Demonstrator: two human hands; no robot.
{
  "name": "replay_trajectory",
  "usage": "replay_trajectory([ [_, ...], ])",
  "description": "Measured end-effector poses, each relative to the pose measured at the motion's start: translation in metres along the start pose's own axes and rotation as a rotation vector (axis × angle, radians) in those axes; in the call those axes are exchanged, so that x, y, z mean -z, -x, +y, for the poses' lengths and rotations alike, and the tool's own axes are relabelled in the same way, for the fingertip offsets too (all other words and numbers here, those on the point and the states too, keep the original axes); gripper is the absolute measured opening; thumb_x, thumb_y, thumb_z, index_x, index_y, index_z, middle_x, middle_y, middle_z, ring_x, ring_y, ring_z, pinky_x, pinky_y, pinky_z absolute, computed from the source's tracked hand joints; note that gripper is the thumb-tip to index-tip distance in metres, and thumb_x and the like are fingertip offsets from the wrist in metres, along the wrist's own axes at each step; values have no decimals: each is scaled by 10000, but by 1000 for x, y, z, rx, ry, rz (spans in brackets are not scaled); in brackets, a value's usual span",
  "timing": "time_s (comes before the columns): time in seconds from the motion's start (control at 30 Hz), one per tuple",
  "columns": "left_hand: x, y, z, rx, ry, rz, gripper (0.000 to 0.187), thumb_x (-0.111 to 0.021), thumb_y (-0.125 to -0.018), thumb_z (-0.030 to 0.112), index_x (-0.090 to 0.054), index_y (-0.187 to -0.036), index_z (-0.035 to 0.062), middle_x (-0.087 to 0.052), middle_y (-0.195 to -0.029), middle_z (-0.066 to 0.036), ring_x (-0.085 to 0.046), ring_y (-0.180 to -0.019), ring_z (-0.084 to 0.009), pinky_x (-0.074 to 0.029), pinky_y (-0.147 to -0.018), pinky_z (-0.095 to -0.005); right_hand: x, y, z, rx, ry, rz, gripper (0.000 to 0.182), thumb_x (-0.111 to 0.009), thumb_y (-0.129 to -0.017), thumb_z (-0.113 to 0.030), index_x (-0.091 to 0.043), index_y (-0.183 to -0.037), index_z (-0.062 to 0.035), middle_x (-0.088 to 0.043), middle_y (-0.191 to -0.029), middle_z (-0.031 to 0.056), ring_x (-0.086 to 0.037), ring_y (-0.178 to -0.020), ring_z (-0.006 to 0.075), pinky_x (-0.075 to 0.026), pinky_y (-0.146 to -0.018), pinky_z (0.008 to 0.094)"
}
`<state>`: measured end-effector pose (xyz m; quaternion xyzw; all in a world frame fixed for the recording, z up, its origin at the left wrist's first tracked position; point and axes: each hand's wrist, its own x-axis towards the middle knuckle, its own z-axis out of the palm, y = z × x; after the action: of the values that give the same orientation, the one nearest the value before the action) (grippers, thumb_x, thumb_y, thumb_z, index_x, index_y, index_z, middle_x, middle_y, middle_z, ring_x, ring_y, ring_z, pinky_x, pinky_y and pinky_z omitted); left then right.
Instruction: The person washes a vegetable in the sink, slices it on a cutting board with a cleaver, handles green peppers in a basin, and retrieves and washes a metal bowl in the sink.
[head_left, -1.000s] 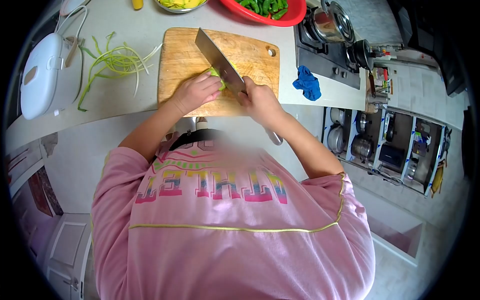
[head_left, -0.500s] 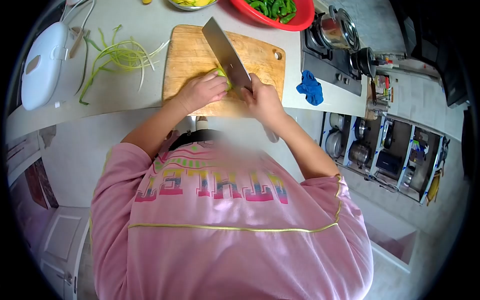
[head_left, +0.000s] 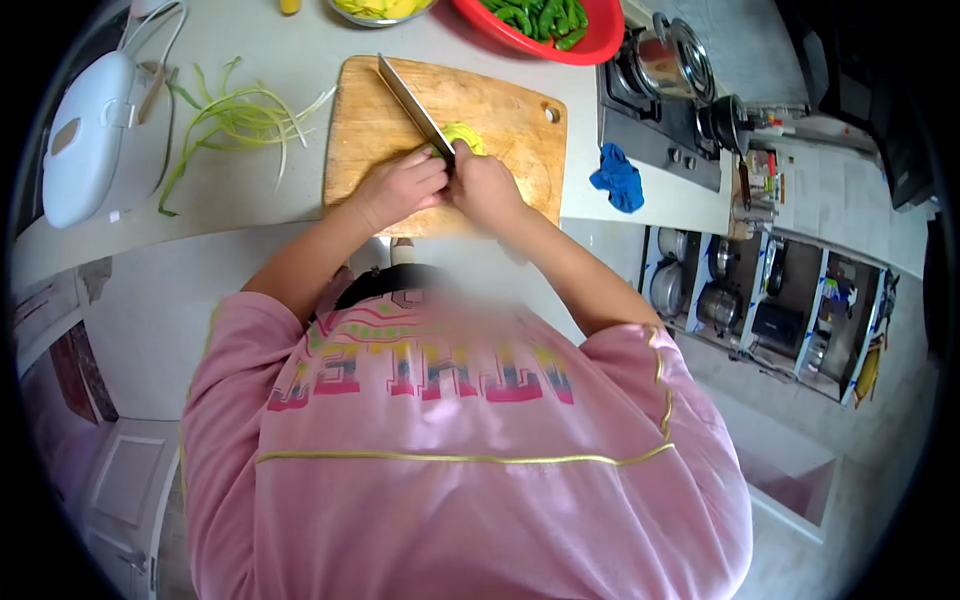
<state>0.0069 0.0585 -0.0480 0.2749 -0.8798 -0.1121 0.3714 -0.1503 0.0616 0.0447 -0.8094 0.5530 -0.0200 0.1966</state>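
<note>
On the wooden cutting board, my right hand grips a broad cleaver near its handle. The blade stands on edge, pointing to the upper left. Just left of it, my left hand has its fingers curled over a green piece, mostly hidden beneath them. Yellow-green slices lie on the board to the right of the blade, above my right hand.
Long green stalks and a white case lie on the left. Beyond the board are a bowl of yellow slices and a red bowl of green peppers. A blue cloth lies near the stove.
My right hand and the cleaver have moved left against my left hand, and the blade has turned more upright. Yellow-green slices now show right of the blade.
</note>
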Motion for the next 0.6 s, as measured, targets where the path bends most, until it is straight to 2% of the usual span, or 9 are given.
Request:
replay_trajectory([
  [0.13, -6, -2, 3, 26, 53, 130, 181, -675, -746, 125, -595, -897, 68, -584, -905, -26, -575, -897, -166, -451, -932, -293, 21, 13, 7, -108, -53, 7, 202, -557, -802, -103, -470, -928, 30, -586, -641, 239, -601, -628, 403, -484, -585, 486],
  [0.17, -3, -2, 2, -23, 17, 124, 168, -681, -753, 128, -599, -890, 77, -583, -920, -24, -572, -906, -164, -449, -935, -294, 31, 21, 2, -146, -79, 7, 215, -546, -822, -103, -474, -966, 39, -583, -628, 238, -595, -609, 404, -480, -579, 486],
  [0.27, -1, -3, 5, -2, -23, 88, 173, -688, -746, 130, -603, -891, 87, -580, -938, -22, -571, -915, -165, -461, -919, -288, 51, 36, -4, -96, -95, 8, 234, -548, -822, -98, -475, -993, 44, -578, -621, 240, -590, -597, 409, -475, -573, 485],
  [0.37, 4, -6, 8, 7, -33, 102, 173, -692, -738, 133, -603, -882, 98, -575, -939, -18, -570, -915, -167, -475, -896, -280, 51, 41, -4, -89, -63, -81, 246, -544, -821, -88, -476, -1015, 48, -575, -623, 246, -589, -602, 411, -471, -572, 484],
  [0.47, 4, -7, 6, -7, -18, 106, 172, -694, -731, 129, -601, -874, 102, -572, -928, -16, -570, -910, -168, -483, -882, -277, 48, 41, -6, -117, -43, -88, 226, -570, -802, -103, -481, -941, 52, -555, -628, 250, -576, -607, 408, -453, -559, 459],
  [0.6, 4, -7, 6, -10, -32, 106, 175, -689, -724, 129, -595, -870, 103, -570, -931, -19, -570, -906, -168, -481, -886, -279, 42, 30, -2, -37, -66, -87, 206, -550, -777, -63, -467, -924, 55, -575, -630, 251, -594, -618, 412, -478, -580, 481],
])
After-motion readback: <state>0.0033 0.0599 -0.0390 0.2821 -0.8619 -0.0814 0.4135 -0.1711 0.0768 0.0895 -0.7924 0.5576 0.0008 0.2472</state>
